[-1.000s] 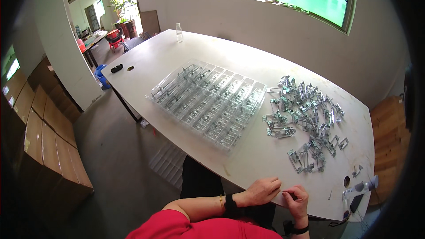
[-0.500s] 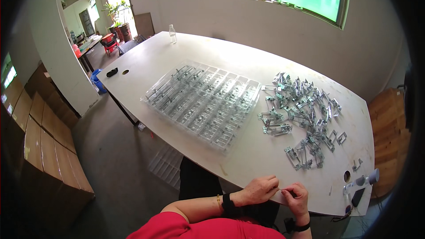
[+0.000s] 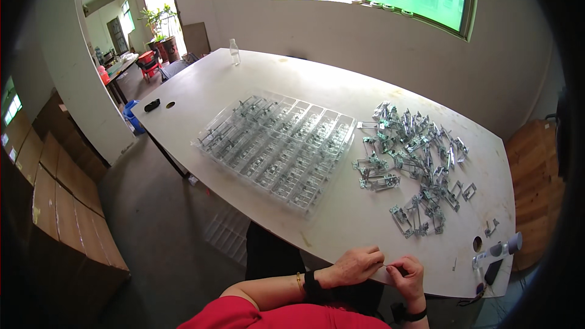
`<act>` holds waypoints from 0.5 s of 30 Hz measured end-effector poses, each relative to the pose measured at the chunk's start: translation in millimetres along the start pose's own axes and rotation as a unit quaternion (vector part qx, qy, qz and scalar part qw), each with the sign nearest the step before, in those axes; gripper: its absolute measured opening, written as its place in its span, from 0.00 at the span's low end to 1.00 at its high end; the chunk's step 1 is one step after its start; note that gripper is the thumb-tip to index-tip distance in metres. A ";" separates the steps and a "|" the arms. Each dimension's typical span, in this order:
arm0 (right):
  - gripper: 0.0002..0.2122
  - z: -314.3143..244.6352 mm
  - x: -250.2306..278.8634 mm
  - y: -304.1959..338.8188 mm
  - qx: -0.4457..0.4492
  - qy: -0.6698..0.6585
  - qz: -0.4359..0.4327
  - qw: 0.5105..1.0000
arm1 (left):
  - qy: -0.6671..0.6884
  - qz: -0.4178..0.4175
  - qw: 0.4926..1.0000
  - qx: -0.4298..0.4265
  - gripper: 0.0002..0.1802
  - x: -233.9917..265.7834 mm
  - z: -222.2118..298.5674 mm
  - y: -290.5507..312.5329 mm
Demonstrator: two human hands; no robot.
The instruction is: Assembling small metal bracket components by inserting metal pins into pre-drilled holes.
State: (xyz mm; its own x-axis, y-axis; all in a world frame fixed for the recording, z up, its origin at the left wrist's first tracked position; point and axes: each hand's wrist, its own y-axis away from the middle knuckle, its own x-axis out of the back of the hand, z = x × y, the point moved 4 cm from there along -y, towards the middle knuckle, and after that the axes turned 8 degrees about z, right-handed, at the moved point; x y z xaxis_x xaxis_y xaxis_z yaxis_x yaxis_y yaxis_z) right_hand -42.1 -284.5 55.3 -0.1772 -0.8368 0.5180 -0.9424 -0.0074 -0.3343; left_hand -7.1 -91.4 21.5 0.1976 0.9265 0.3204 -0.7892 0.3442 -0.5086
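Observation:
At the table's near edge, my left hand and my right hand are close together, fingertips almost meeting. Both are closed in a pinch; a small thin piece seems to be between them, too tiny to name. Beyond my right hand lies a loose heap of silvery metal brackets with thin frames and arms. To its left sits a clear plastic compartment tray, its many slots filled with similar metal parts.
The white table has a round hole near its right end. A clear bottle lies there beside a dark object. Another bottle stands at the far edge. Cardboard boxes are stacked at the left, and another tray lies low beside my legs.
My hands stay pinched together in nearly the same place. The whole view has shifted slightly; the brackets and tray have not visibly moved on the table.

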 end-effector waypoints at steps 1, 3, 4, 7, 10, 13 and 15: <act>0.04 -0.3 -0.6 0.0 0.009 -0.001 0.002 1.000 | -0.007 0.001 1.000 -0.007 0.06 -0.5 -1.8 0.6; 0.04 -0.7 -1.1 -0.1 -0.001 -0.009 0.004 1.000 | -0.019 0.003 1.000 -0.019 0.06 -2.6 -4.5 2.0; 0.04 -1.3 -1.5 0.5 -0.021 -0.015 0.004 1.000 | -0.016 0.002 1.000 -0.018 0.06 -2.4 -4.1 2.0; 0.05 0.6 -2.2 1.7 -0.034 -0.023 0.000 0.999 | -0.017 -0.002 1.000 -0.021 0.06 -0.6 -2.4 1.3; 0.06 0.4 -3.4 1.1 -0.010 -0.012 -0.005 1.000 | -0.024 -0.002 0.999 -0.028 0.07 -4.0 -4.8 4.1; 0.06 -1.2 -2.8 1.0 0.008 0.004 -0.007 1.000 | -0.021 0.005 0.999 -0.032 0.07 -2.5 -4.7 3.8; 0.06 -2.0 -2.4 0.8 0.013 0.013 -0.008 1.000 | -0.018 0.008 0.999 -0.032 0.07 -3.8 -5.6 4.4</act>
State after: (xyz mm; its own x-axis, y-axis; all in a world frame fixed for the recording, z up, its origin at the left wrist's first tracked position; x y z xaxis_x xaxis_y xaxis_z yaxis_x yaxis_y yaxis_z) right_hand -43.0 -281.4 55.4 -0.1705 -0.8221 0.5432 -0.9377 -0.0339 -0.3457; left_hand -8.0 -92.5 13.6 0.1641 0.9263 0.3393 -0.7534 0.3397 -0.5630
